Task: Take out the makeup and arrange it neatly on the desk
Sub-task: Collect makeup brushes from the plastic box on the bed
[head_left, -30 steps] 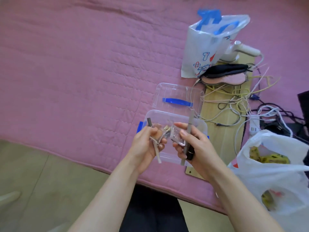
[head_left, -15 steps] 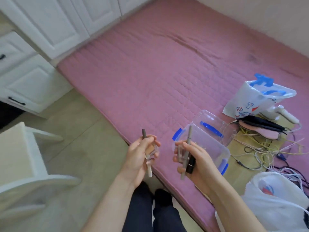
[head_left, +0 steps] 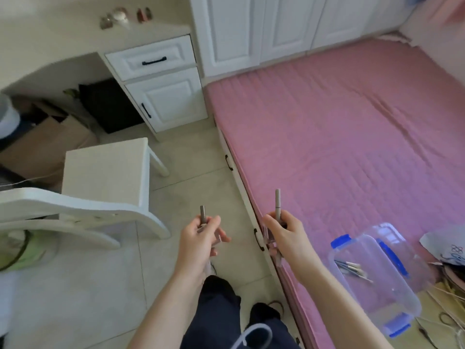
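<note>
My left hand (head_left: pixel 201 241) grips a small bundle of makeup sticks; a grey pencil (head_left: pixel 202 214) pokes up above the fingers. A second bundle sits in the grip of my right hand (head_left: pixel 285 238), with a long grey pen (head_left: pixel 277 204) standing upright. Both hands hover over the floor beside the bed edge. The clear plastic box (head_left: pixel 392 302) with blue clips lies on the pink mattress at lower right, with a few brushes (head_left: pixel 352 268) left inside. The cream desk (head_left: pixel 83 39) stands at the upper left, with several small items (head_left: pixel 124 17) on its top.
A white chair (head_left: pixel 103 177) stands between me and the desk. White drawers (head_left: pixel 161 81) sit under the desk's right end, bags and a dark box beneath it. The pink mattress (head_left: pixel 339 137) fills the right. Cables and a printed bag lie at the far right.
The view has swung left from the mattress toward the desk and chair. Both hands have drawn away from the box, which now lies behind at the right, and they stand further apart.
</note>
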